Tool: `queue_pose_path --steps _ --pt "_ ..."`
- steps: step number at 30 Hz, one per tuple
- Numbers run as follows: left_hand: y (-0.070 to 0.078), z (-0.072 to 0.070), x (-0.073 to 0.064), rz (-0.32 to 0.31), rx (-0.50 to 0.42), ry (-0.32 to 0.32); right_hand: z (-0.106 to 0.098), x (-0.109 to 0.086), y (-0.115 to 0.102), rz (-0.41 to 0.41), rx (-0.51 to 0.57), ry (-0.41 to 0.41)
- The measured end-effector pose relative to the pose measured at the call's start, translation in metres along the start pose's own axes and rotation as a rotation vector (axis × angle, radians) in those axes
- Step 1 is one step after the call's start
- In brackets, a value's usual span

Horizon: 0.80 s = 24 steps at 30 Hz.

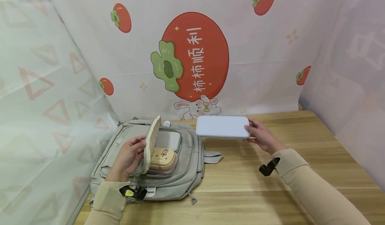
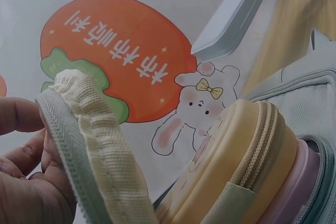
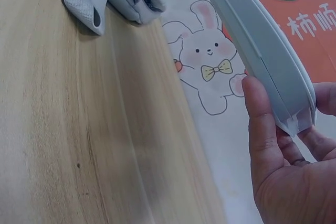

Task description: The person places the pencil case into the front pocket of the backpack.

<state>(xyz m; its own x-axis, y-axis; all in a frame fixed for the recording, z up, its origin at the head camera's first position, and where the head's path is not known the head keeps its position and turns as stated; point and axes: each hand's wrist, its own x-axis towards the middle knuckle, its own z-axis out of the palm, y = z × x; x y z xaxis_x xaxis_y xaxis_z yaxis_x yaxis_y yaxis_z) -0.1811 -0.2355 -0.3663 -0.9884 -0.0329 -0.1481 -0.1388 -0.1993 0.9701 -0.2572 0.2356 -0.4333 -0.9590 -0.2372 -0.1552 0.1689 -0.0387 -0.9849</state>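
Observation:
A grey backpack [image 1: 187, 178] lies on the table with its front pocket unzipped. My left hand [image 1: 129, 156] pinches the pocket's flap [image 1: 152, 138] by its zippered edge and lifts it; its cream lining [image 2: 107, 140] shows in the left wrist view. Inside the pocket sit a yellow zippered case [image 1: 163, 156] with a small picture, a pink case [image 1: 172, 169] under it, and a pale grey case [image 1: 169, 140] behind. To the right of the bag, my right hand [image 1: 261, 136] grips one end of a flat white rectangular case [image 1: 222, 126] and holds it above the table, seam visible along its side [image 3: 262, 59].
The wooden table [image 1: 240, 191] extends to the right of the bag. A strap [image 1: 213, 157] sticks out from the bag's right side. Behind stands a white cloth backdrop [image 1: 255, 74] printed with persimmons and a rabbit, and sheets hang at both sides.

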Motion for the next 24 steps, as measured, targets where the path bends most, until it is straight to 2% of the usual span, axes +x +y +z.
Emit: queue_pose_path --steps 13,24 --pt "0.002 0.0 0.0 -0.015 -0.013 0.005 0.017 0.007 0.002 0.009 0.01 -0.011" --pt "0.004 0.002 0.001 -0.032 0.022 0.021 0.039 0.016 0.004 0.022 0.037 -0.027"
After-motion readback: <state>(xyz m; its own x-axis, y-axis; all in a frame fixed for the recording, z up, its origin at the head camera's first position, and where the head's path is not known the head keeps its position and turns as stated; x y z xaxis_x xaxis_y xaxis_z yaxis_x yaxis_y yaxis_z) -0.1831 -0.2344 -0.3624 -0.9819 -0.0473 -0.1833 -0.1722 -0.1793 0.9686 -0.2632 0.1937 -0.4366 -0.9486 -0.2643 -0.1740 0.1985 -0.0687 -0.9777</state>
